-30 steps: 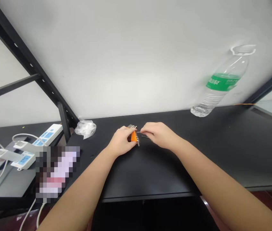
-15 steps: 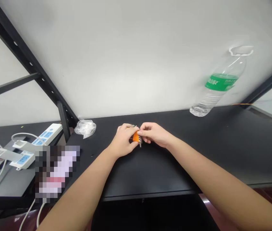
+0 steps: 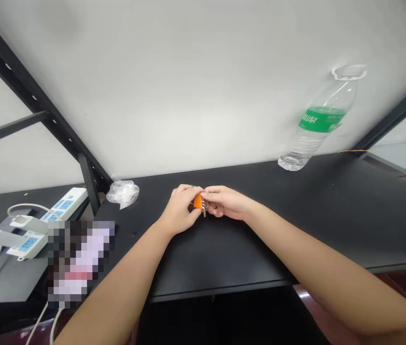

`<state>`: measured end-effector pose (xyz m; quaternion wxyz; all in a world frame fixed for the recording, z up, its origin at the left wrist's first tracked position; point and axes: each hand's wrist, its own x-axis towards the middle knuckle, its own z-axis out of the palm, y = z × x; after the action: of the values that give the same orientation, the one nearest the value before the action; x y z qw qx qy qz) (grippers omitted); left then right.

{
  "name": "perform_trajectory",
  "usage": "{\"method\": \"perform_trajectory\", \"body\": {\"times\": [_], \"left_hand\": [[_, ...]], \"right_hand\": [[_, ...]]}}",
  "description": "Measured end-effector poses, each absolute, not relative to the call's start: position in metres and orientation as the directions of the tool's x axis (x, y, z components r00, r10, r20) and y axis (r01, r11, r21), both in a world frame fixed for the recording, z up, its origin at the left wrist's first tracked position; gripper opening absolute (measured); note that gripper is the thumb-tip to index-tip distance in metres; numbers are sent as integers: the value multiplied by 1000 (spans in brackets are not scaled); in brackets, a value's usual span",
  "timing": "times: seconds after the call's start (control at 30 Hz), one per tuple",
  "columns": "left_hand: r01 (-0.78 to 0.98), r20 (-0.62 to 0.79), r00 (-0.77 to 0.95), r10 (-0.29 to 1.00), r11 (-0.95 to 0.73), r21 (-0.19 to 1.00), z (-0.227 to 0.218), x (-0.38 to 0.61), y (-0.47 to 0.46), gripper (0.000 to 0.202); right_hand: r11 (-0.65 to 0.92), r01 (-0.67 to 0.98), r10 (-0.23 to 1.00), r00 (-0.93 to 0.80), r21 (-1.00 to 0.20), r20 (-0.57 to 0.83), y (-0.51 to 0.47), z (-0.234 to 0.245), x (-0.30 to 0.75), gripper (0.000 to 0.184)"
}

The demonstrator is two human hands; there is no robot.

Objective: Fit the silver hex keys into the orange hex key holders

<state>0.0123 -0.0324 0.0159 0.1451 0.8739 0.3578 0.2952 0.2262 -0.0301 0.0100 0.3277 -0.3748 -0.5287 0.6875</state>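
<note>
the left hand (image 3: 180, 209) and right hand (image 3: 225, 202) are pressed close, pinching a small orange hex key set (image 3: 198, 202) between them — it should be light and stiff, safest held by its orange body.

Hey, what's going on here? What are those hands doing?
A person is holding a small orange tool with thin metal keys between their left hand and right hand, over a black table. A clear plastic water bottle with a green label is farther back.
</note>
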Motion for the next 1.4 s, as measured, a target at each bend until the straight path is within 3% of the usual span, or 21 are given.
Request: {"method": "perform_trajectory", "body": {"times": [0.1, 0.17, 0.23, 0.33, 0.5, 0.57, 0.7, 0.87, 1.2, 1.3, 1.4], "left_hand": [[569, 385, 551, 740, -671, 475, 14, 10, -29, 49], [590, 368, 531, 763, -645, 486, 11, 8, -26, 52], [602, 360, 500, 788, -614, 510, 9, 6, -24, 56], [587, 355, 453, 818, -573, 571, 6, 6, -22, 58], [583, 320, 458, 829, -552, 596, 5, 6, -21, 48], [589, 313, 458, 832, -548, 594, 6, 6, -21, 48], [582, 305, 467, 830, -548, 601, 6, 5, -21, 47], [580, 308, 484, 819, -564, 588, 6, 6, -22, 49], [634, 320, 524, 790, -612, 473, 8, 5, -23, 52], [623, 286, 574, 767, -636, 456, 13, 8, -26, 50], [592, 276, 600, 751, -649, 477, 16, 11, -29, 45]], "right_hand": [[31, 287, 926, -369, -957, -81, -25, 13, 239, 40], [246, 590, 948, -313, -769, 63, -22, 13, 250, 28], [358, 762, 928, -353, -539, 116, -22, 12, 257, 15], [398, 843, 910, -412, -362, 42, -26, 8, 255, 5], [380, 897, 922, -386, -226, 19, -35, 8, 239, 8], [404, 868, 913, -403, -289, 65, -36, 12, 239, 9], [497, 688, 863, -453, -529, 222, -36, 22, 241, 10], [597, 585, 802, -441, -550, 402, -36, 25, 238, 23], [655, 555, 755, -449, -513, 478, -40, 30, 240, 28], [620, 488, 784, -416, -614, 461, -43, 36, 237, 20], [481, 371, 862, -365, -795, 352, -42, 34, 232, 10]]}}
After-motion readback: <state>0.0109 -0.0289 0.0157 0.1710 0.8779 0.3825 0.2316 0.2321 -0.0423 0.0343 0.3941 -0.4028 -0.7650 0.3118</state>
